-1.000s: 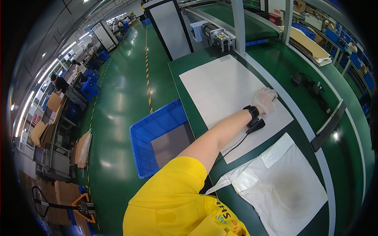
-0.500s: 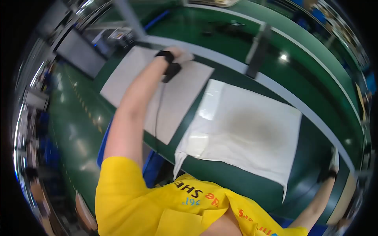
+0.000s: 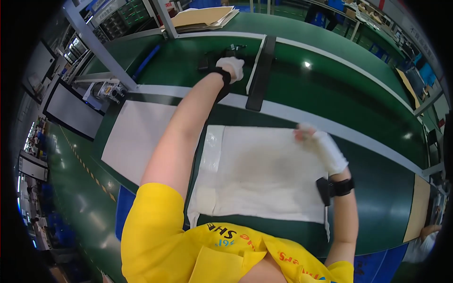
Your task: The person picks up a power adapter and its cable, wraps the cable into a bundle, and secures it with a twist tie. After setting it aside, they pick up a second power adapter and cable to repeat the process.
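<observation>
A white sheet of cloth (image 3: 264, 172) lies on the green table, with a glossy clear strip along its left side and a greyish shadow in the middle. My left hand (image 3: 230, 67), in a white glove with a black wrist strap, reaches past the table's far rail. It is beside small black items (image 3: 236, 49) on the green belt; its fingers are hidden. My right hand (image 3: 328, 151), gloved in white with bare fingertips, is over the cloth's far right corner. Motion smears its fingers, and whether it touches the cloth is unclear.
A pale flat sheet (image 3: 137, 137) lies at the left of the table. A dark upright bar (image 3: 261, 75) crosses the far rail. Brown sheets (image 3: 200, 18) are stacked at the back left. Blue bins stand below the table's front edge. Another person's hand (image 3: 429, 230) shows at far right.
My left hand has moved from the pale sheet to the right and farther away, beyond the rail. My right hand has come from the table's right end to the cloth. The view has turned.
</observation>
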